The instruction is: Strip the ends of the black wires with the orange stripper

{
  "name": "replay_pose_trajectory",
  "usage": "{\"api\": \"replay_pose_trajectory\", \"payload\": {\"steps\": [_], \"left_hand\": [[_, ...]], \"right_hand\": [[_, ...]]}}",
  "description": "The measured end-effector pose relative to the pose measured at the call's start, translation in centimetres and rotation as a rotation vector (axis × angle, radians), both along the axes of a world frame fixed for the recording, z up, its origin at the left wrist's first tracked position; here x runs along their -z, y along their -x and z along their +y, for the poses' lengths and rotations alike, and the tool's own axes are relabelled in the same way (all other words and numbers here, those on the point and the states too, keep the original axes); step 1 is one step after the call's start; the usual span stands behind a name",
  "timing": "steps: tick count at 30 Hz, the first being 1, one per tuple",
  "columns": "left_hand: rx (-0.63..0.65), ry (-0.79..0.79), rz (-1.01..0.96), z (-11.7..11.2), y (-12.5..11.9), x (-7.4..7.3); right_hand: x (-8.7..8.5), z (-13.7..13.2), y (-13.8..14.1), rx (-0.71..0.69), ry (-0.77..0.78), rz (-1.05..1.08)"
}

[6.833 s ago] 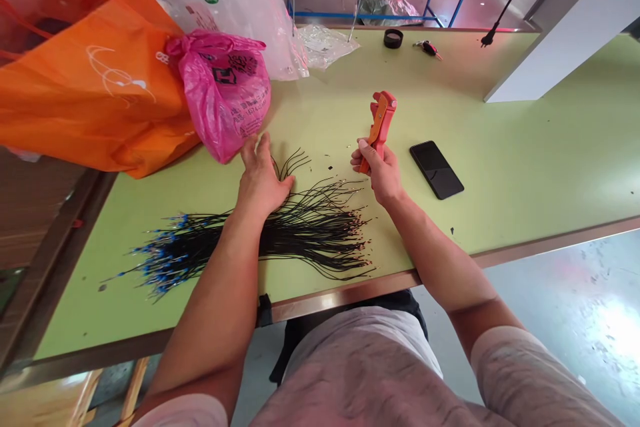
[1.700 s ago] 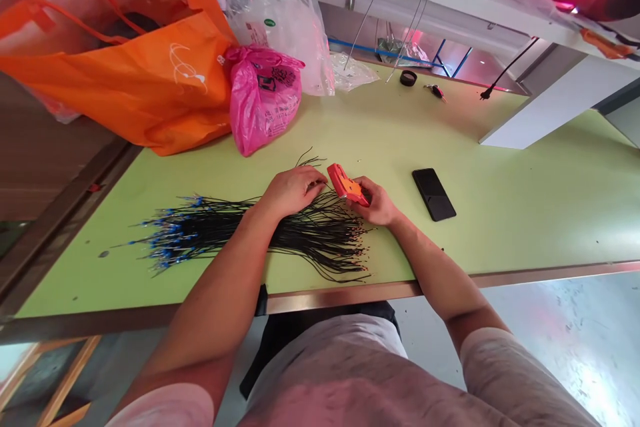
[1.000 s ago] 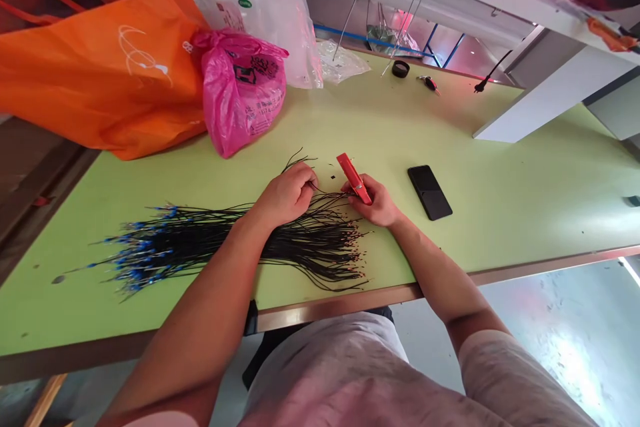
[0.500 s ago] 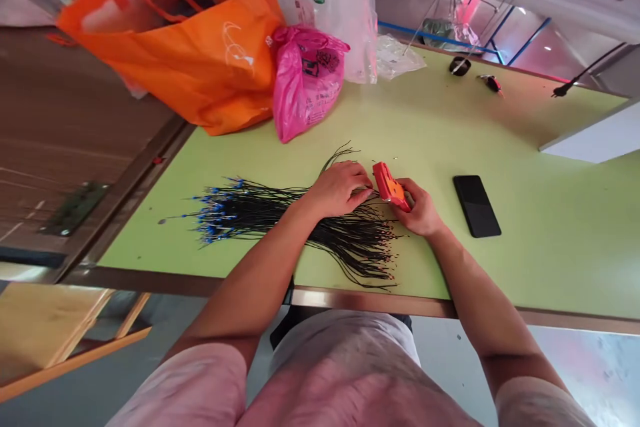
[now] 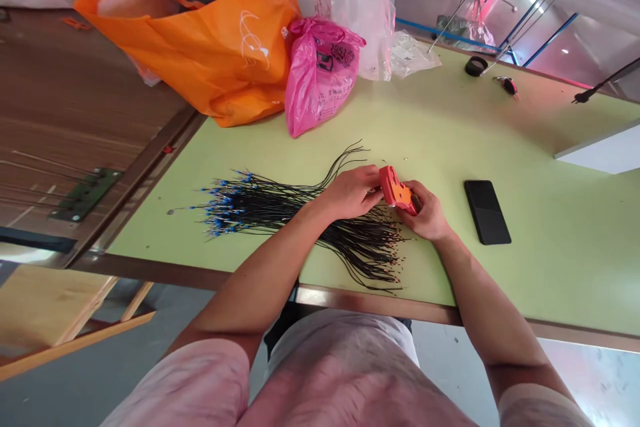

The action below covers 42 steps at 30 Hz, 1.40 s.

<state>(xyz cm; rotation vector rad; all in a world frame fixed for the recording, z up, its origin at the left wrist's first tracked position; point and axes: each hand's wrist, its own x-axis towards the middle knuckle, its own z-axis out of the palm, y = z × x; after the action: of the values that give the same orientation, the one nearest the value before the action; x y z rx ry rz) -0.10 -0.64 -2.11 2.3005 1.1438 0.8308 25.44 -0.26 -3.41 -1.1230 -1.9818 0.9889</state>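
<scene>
A bundle of thin black wires [image 5: 280, 210] lies across the green table, with blue-tipped ends at the left and bare copper-coloured ends at the right. My left hand [image 5: 354, 192] rests over the bundle's upper right part, its fingers pinched on a wire whose end is hidden at the tool. In my right hand [image 5: 426, 212] is a red and orange wire stripper [image 5: 397, 191], its head turned toward my left fingertips. The tool's jaws are too small to make out. A few wires [image 5: 350, 152] bend away above my left hand.
An orange bag [image 5: 215, 47], a pink plastic bag [image 5: 323, 77] and a clear plastic bag [image 5: 350, 13] stand at the back left. A black phone [image 5: 487, 211] lies right of my right hand. Farther back are a tape roll [image 5: 475, 66] and a power plug [image 5: 583, 97].
My left hand and the wire stripper have come together, fingertips now against the tool's head. The whole view has shifted slightly. Several wires above my left hand now spread more.
</scene>
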Motion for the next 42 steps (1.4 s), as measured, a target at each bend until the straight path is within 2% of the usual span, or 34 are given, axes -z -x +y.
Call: {"api": "replay_pose_trajectory", "payload": {"steps": [7,10,13,20,23,29,35,42], "left_hand": [[-0.186,0.317,-0.434,0.6,-0.2,0.4],[-0.184,0.46,-0.666,0.9,0.3,0.4],[-0.213,0.529,-0.786,1.0,0.6,0.2],[-0.227,0.525,-0.807,0.6,-0.3,-0.4],[-0.176,0.512,-0.819,0.5,-0.4,-0.8],[-0.201,0.492,-0.841,0.3,0.2,-1.7],[-0.159,0.542,-0.944,0.0,0.6,-1.9],[-0.151,0.632,-0.972,-0.1,-0.2,-1.1]], "right_hand": [[-0.2,0.1,0.2,0.029,0.06,0.064],[-0.1,0.2,0.4,0.024,0.092,0.111],[-0.1,0.4,0.3,0.027,0.115,0.159],[-0.4,0.6,-0.5,0.028,0.063,0.162],[-0.2,0.8,-0.7,0.051,0.055,0.176],[0.5,0.6,-0.1,0.074,0.077,0.221],[0.2,0.1,0.2,0.212,-0.134,0.065],[0.2,-0.8,0.9,0.165,-0.325,-0.084]]}}
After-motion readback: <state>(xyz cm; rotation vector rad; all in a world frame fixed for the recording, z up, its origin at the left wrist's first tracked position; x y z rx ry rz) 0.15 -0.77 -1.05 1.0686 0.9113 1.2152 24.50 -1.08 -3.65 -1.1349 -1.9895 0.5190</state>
